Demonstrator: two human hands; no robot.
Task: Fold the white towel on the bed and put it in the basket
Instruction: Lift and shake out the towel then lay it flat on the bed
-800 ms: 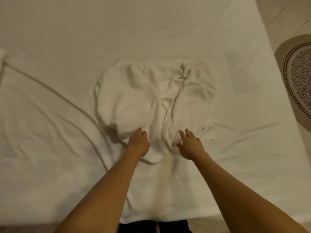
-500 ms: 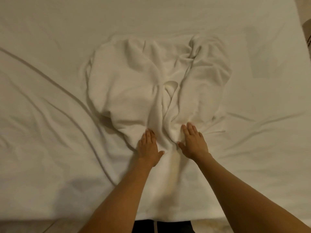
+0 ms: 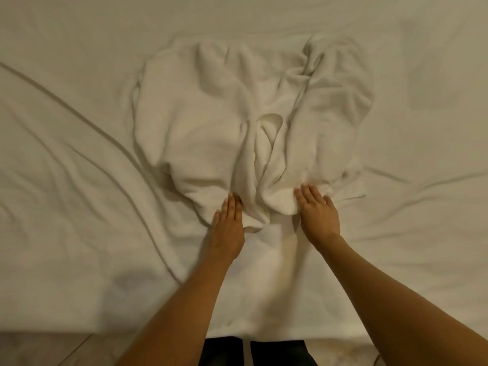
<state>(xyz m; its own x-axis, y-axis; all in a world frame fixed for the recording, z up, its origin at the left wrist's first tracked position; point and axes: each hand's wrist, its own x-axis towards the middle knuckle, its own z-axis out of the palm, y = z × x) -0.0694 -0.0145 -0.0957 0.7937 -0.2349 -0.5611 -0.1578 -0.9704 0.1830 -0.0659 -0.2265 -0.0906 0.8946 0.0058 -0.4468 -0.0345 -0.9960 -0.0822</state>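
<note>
The white towel [image 3: 211,122] lies crumpled in a heap in the middle of the bed, with deep folds running down its centre. My left hand [image 3: 228,225] rests flat, fingers straight, at the towel's near edge on the left side of the central fold. My right hand [image 3: 318,212] lies flat too, its fingertips touching the towel's near edge on the right. Neither hand has cloth pinched in it that I can see; both thumbs are hidden. No basket is in view.
The bed [image 3: 66,207] is covered by a wrinkled white sheet with long creases on the left. Its near edge runs along the bottom, with floor [image 3: 52,350] and my dark trousers [image 3: 253,352] below it.
The view has moved closer over the bed, so the rug at the right is out of sight. Both hands have slid slightly forward along the towel's near edge and lie flatter.
</note>
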